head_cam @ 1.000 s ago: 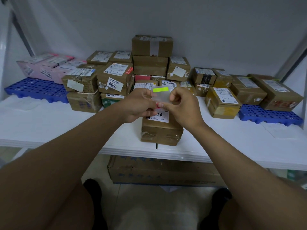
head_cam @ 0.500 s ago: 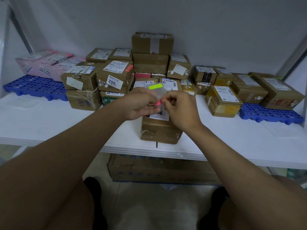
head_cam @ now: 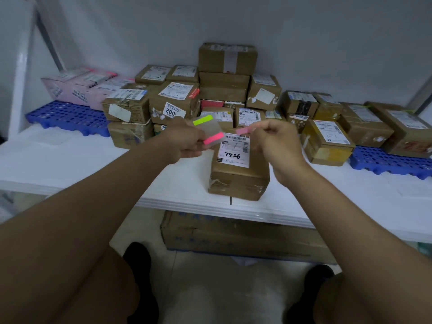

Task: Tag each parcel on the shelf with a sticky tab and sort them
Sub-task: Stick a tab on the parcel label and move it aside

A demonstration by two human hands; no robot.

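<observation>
A brown parcel (head_cam: 238, 178) with a white label marked 7936 stands at the front edge of the white shelf (head_cam: 93, 169), between my hands. My left hand (head_cam: 187, 142) grips a clear sticky-tab sheet (head_cam: 208, 129) that carries a green strip and a pink strip. My right hand (head_cam: 273, 143) pinches a single pink tab (head_cam: 243, 130) just above the parcel's label. The tab hangs free of the sheet and does not touch the parcel.
Several brown parcels (head_cam: 224, 73) are stacked at the back of the shelf, more to the right (head_cam: 327, 146), pink ones (head_cam: 81, 87) at the left. Blue plastic pallets (head_cam: 67, 118) (head_cam: 388, 162) lie at both ends. A large carton (head_cam: 233, 235) sits on the floor below.
My hands have drawn apart. My right hand has peeled a pink tab off the sheet and moved right with it; the parcel's label is now uncovered.
</observation>
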